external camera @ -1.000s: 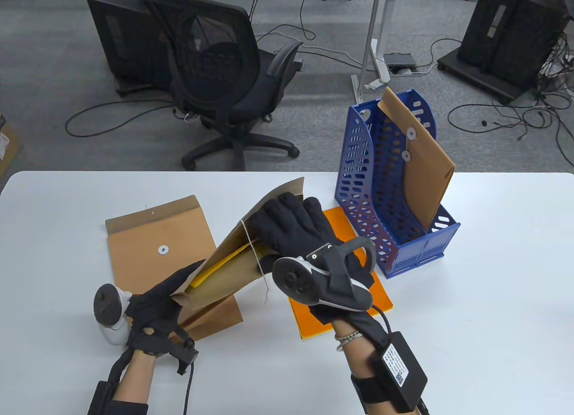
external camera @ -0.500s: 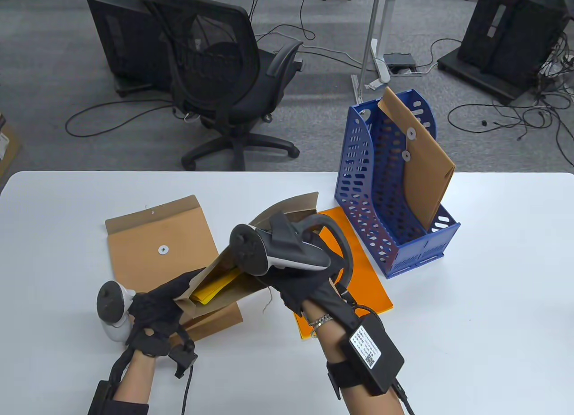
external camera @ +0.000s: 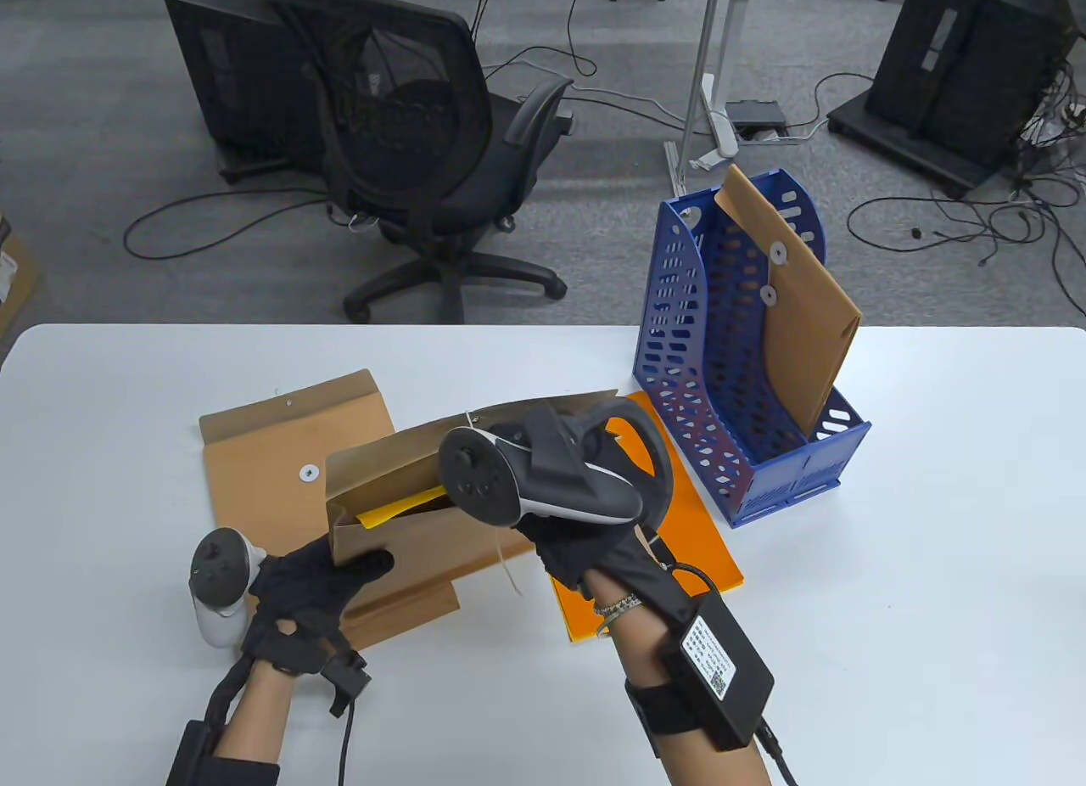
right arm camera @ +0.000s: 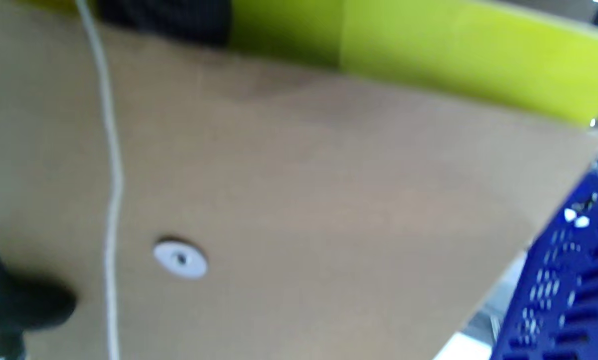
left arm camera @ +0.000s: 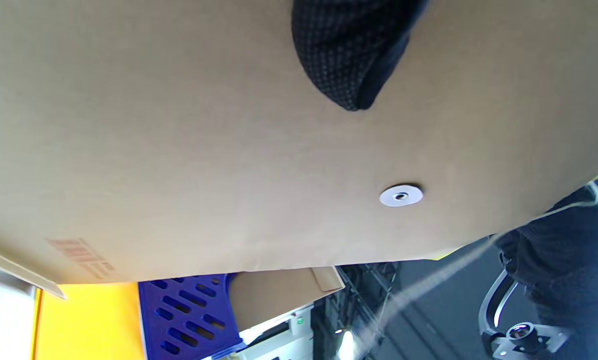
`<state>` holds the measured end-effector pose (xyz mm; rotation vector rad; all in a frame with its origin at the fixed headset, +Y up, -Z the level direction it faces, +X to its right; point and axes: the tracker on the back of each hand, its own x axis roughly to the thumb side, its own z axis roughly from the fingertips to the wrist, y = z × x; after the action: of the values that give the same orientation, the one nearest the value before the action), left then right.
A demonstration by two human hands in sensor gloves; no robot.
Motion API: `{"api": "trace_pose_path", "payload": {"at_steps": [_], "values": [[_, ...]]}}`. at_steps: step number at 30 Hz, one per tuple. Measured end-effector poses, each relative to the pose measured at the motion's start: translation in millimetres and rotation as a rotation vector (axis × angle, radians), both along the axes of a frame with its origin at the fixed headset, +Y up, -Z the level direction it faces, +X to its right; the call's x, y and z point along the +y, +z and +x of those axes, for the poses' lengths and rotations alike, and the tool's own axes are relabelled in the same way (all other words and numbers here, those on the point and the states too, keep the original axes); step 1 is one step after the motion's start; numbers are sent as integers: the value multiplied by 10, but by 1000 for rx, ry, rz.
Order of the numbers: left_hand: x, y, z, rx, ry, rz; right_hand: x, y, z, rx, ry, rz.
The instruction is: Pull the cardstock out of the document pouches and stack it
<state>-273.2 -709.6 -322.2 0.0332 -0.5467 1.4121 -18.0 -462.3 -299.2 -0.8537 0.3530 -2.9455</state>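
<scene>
My left hand (external camera: 314, 586) grips the lower left corner of a brown kraft pouch (external camera: 424, 540) and holds it tilted above the table, thumb (left arm camera: 348, 65) pressed on its front face. The pouch mouth is open, and yellow cardstock (external camera: 399, 508) shows inside. My right hand (external camera: 564, 548) is at the mouth, its fingers hidden under the tracker in the table view. In the right wrist view one gloved finger (right arm camera: 164, 20) lies at the mouth beside the yellow cardstock (right arm camera: 453, 55); its grip does not show. An orange cardstock sheet (external camera: 696, 548) lies flat under my right wrist.
A second kraft pouch (external camera: 280, 446) lies flat on the white table (external camera: 933, 523) behind the held one. A blue file rack (external camera: 679, 370) at the back right holds another upright pouch (external camera: 797, 311). A loose closure string (external camera: 509, 569) hangs from the held pouch.
My right hand turned over from lying flat on the flap and went to the pouch mouth. The pouch swung from tilted up at the right to nearly level, front face toward me.
</scene>
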Motion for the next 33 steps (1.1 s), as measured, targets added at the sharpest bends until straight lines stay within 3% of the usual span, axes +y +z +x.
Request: {"api": "trace_pose_path", "payload": {"at_steps": [5,8,11,17,20,23,33], "values": [[39,7,-65,27,44,5,321,250,259,-27,-214,338],[55,6,-93,33,89,-1,460,414,440,-58,-312,475],[17,1,-143,55,85,-35,606,629,774,-141,-478,681],[-53,-2,-262,124,234,-108,593,838,1389,-174,-728,842],[-61,14,-361,143,301,-129,349,799,1592,-171,-710,887],[-69,38,-472,173,346,-144,-64,643,1638,-162,-580,775],[-96,78,-757,234,370,-220,-1817,-95,1373,-155,28,499]]}}
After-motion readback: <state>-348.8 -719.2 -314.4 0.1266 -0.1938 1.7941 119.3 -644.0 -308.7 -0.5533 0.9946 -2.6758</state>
